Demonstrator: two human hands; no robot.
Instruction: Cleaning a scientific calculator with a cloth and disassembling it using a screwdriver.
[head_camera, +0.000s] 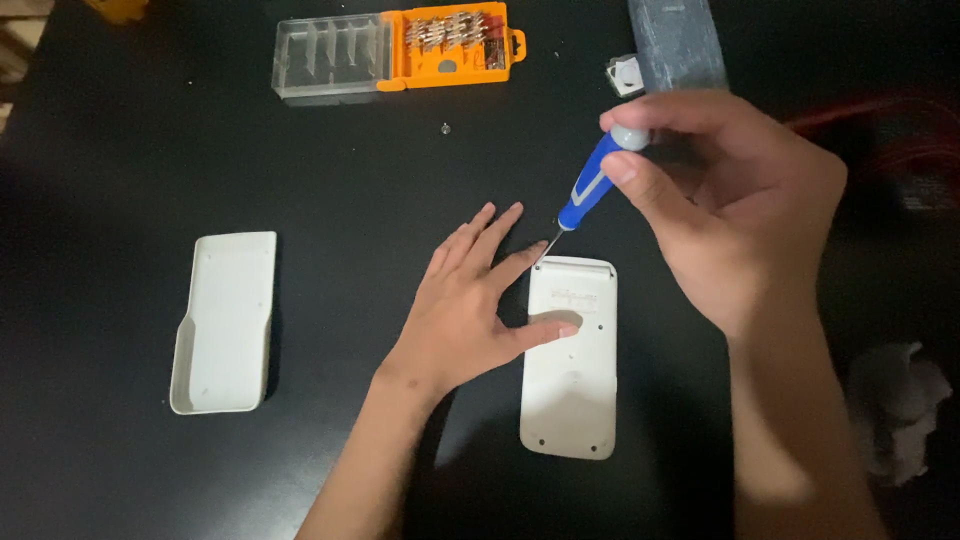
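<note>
A white flat device (570, 390) lies face down on the black table. My left hand (465, 310) rests flat beside it, thumb pressing on its back and forefinger at its upper left corner. My right hand (735, 200) grips a blue and grey screwdriver (592, 185) by its top, tilted, with the tip at the device's upper left corner. A white cover shell (225, 320) lies apart to the left.
An orange bit case (400, 52) with a clear lid lies open at the back. A tiny screw (445, 127) sits near it. A grey block (675, 42) and a small white part (625, 77) are at back right, crumpled tissue (900, 405) at right.
</note>
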